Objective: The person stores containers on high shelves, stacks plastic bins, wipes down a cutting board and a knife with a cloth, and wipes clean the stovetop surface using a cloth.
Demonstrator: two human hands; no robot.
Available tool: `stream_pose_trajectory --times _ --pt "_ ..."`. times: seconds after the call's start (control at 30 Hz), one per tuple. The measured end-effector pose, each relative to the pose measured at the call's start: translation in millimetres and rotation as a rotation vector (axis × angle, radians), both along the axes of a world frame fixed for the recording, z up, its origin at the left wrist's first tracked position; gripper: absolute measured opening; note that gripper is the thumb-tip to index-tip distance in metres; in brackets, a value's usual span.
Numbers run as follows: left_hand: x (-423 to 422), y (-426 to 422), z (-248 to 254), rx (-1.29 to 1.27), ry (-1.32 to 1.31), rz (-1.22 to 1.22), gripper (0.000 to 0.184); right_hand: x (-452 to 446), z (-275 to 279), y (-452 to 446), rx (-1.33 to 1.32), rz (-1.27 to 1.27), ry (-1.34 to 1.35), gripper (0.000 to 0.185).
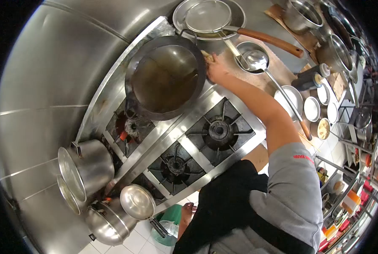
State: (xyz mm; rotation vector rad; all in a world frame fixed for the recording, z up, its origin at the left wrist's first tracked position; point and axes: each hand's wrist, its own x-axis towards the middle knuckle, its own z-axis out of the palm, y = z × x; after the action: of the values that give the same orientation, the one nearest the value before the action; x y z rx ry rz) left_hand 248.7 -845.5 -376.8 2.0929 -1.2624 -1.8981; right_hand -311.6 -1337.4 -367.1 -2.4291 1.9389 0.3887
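Note:
A large dark wok [131, 80] with brownish liquid in its bowl sits over the back burner. My right hand [217, 70] reaches to the wok's right rim, its fingers closed on a yellowish cloth [207, 56] pressed there. The cloth hides the part of the wok beneath it. My left hand [187, 213] hangs low beside my black apron, over the stove's front edge side; its fingers look loosely bent and apart, with nothing visible in them.
A strainer [208, 17] rests on a metal bowl behind the wok. A ladle [282, 91] lies across a pot [256, 51] at right. Bare burners [218, 131] are in front. A stockpot [95, 165] and a frying pan [138, 202] stand at left. White bowls [311, 109] line the right.

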Motion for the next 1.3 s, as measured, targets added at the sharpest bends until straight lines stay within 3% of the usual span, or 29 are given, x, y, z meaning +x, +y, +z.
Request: stream_pose_trajectory --times 0.1,0.13,0.2,0.23,0.3,0.33,0.37,0.4,0.47,0.5,0.57,0.6,0.67,0.77,0.8,0.83,0.87,1.0,1.03,1.07,1.1,1.17,1.23,1.3 --pt "-23.6 -3.0 24.4 0.004 -0.028 0.002 0.029 -12.3 -50.6 -49.5 -0.079 -0.025 -0.179 0.058" --pt "-27.9 1.1 25.2 0.012 -0.018 0.006 0.029 -18.6 -73.2 -59.1 -0.286 -0.023 -0.312 0.060" --pt "-39.0 10.5 21.2 0.146 -0.090 0.091 0.032 -19.4 -60.7 -67.0 -0.264 0.035 -0.356 0.059" --pt "-41.9 14.3 18.7 0.083 -0.076 0.063 0.034 -19.4 -52.6 -68.0 -0.255 0.060 -0.378 0.059" --pt "-32.1 39.1 4.8 -0.029 -0.049 0.002 0.040 -29.5 -107.9 -95.3 -0.299 0.004 -0.448 0.058" --pt "-13.0 61.6 -21.3 -0.180 -0.043 -0.141 0.044 -30.6 -117.9 -89.5 -0.300 -0.021 -0.452 0.056" --pt "5.4 77.4 -48.3 -0.154 0.020 -0.033 0.045 -31.5 -126.9 -83.3 -0.301 -0.047 -0.456 0.055" --pt "23.6 93.4 -69.9 -0.122 0.082 0.077 0.046 -29.5 -113.0 -62.4 -0.282 -0.066 -0.429 0.054" --pt "12.4 82.9 -34.0 -0.075 0.021 0.045 0.049 -24.0 -46.6 -10.2 -0.142 0.056 -0.177 0.047" --pt "-25.2 45.2 18.2 -0.055 0.078 0.043 0.053 -20.1 -8.0 17.4 -0.079 0.130 -0.064 0.044" --pt "0.8 63.7 -12.2 0.000 0.032 0.058 0.044 -28.5 -28.7 49.1 -0.326 0.215 -0.119 0.041" --pt "-4.9 58.8 -0.2 0.023 -0.015 0.026 0.041 -25.7 -23.2 61.4 -0.152 0.175 0.029 0.039" --pt "-17.8 35.4 22.4 0.047 -0.112 -0.034 0.037 -15.5 -15.0 100.8 -0.166 0.120 0.029 0.042" --pt "40.6 66.4 -35.1 -0.149 -0.004 -0.237 0.035 -2.1 -54.3 159.8 -0.271 0.087 -0.173 0.048" --pt "64.8 95.3 -75.1 -0.043 0.099 0.082 0.039 2.6 -82.7 172.7 -0.235 0.037 -0.195 0.050" --pt "73.2 94.1 -75.8 -0.040 0.079 0.025 0.036 9.3 -107.9 178.7 -0.199 -0.010 -0.223 0.053" --pt "71.1 85.7 -63.9 -0.016 0.008 -0.049 0.034 16.7 -122.9 181.9 -0.164 -0.164 -0.507 0.047" --pt "70.3 73.8 -41.9 0.004 -0.195 -0.279 0.025 16.4 -125.4 151.1 -0.147 -0.090 -0.446 0.047" --pt "66.2 72.2 -38.8 -0.049 -0.185 -0.263 0.024 7.7 -139.5 146.8 -0.198 -0.051 -0.448 0.049" --pt "78.1 70.9 -52.2 -0.558 -0.045 -0.645 0.026 3.1 -142.4 151.9 -0.205 -0.077 -0.453 0.048" --pt "69.7 57.0 -45.5 -0.446 -0.078 -0.647 0.025 -4.2 -144.3 151.4 -0.218 -0.092 -0.454 0.048" --pt "50.8 34.3 -28.2 -0.257 -0.081 -0.574 0.023 -16.4 -153.4 151.6 -0.166 -0.416 -0.906 0.047" --pt "21.7 14.8 -1.9 -0.120 -0.043 -0.358 0.021 -21.5 -148.7 176.1 -0.165 -0.532 -0.890 0.047" --pt "-11.7 -1.0 13.0 0.008 -0.015 -0.078 0.023 -28.0 -108.5 218.3 -0.210 -0.413 -0.407 0.048"
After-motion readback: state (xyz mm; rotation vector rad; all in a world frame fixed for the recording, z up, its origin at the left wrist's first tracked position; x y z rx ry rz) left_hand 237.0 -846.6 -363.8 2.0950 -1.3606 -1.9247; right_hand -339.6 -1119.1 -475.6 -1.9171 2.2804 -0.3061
